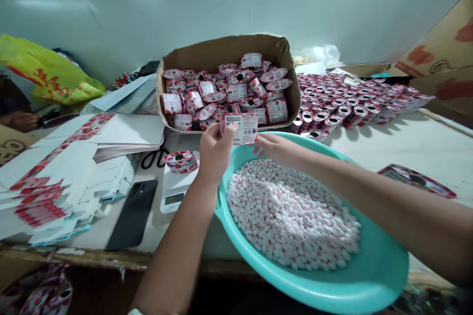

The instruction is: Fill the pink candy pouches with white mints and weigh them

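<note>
My left hand point(217, 150) grips a small printed candy box point(244, 129) by its left end, thumb across the label side. At the lower right corner of that box my right hand point(271, 147) has its fingertips bent against it; whether they pinch it is hard to see. Both hands are over the far rim of a turquoise basin point(377, 275), which holds a heap of small white and pinkish candies point(291, 216). Just beyond the hands stands a cardboard carton point(221, 51) full of similar boxes point(236, 92).
On a white scale point(172, 202) sits one candy box point(181, 161). A dark phone point(133, 214), scissors handles point(153, 157) and stacks of paper and flat packaging point(84, 177) lie left. Rows of upright open boxes point(343, 103) fill the back right. Another person's hand point(24, 120) shows far left.
</note>
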{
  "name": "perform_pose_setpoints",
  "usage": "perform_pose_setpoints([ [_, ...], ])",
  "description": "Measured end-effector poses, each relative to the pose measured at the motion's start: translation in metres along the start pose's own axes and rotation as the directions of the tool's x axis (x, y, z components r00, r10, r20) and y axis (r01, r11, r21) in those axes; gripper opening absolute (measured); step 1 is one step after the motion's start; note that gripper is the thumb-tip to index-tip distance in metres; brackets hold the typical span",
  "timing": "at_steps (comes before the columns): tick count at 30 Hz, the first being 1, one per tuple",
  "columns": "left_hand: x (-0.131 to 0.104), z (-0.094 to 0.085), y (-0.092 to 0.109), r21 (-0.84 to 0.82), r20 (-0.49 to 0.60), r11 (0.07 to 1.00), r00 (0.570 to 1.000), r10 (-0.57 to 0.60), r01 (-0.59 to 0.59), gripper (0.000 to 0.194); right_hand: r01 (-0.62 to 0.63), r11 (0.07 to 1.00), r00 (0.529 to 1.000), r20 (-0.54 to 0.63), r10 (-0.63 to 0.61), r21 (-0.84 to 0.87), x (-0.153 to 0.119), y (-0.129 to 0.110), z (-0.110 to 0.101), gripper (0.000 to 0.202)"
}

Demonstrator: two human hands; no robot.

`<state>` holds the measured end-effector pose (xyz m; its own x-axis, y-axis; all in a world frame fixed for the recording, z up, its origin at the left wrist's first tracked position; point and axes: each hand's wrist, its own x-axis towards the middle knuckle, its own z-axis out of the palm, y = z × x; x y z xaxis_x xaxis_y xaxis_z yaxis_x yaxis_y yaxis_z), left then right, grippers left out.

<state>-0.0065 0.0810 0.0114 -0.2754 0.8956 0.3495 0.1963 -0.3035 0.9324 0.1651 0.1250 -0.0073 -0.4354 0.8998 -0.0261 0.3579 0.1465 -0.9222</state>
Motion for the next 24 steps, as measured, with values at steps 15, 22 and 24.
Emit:
perform_pose_setpoints([
  [15, 0.007, -0.012, -0.002, -0.086, 0.211, 0.996, 0.976, 0.056, -0.038, 0.025, 0.179, 0.944, 0.983, -0.088, -0.161, 0.277, -0.003, -0.006, 0.005, 0.082],
  [22, 0.011, -0.054, 0.022, 0.119, 0.426, 0.962, 0.887, 0.176, -0.248, 0.029, 0.350, 0.871, 0.934, -0.054, -0.354, 0.344, -0.013, -0.031, 0.004, 0.070],
  [24, 0.011, -0.067, 0.023, 0.131, 0.471, 0.962, 0.869, 0.153, -0.240, 0.035, 0.415, 0.877, 0.908, -0.045, -0.417, 0.242, -0.018, -0.038, 0.008, 0.058],
])
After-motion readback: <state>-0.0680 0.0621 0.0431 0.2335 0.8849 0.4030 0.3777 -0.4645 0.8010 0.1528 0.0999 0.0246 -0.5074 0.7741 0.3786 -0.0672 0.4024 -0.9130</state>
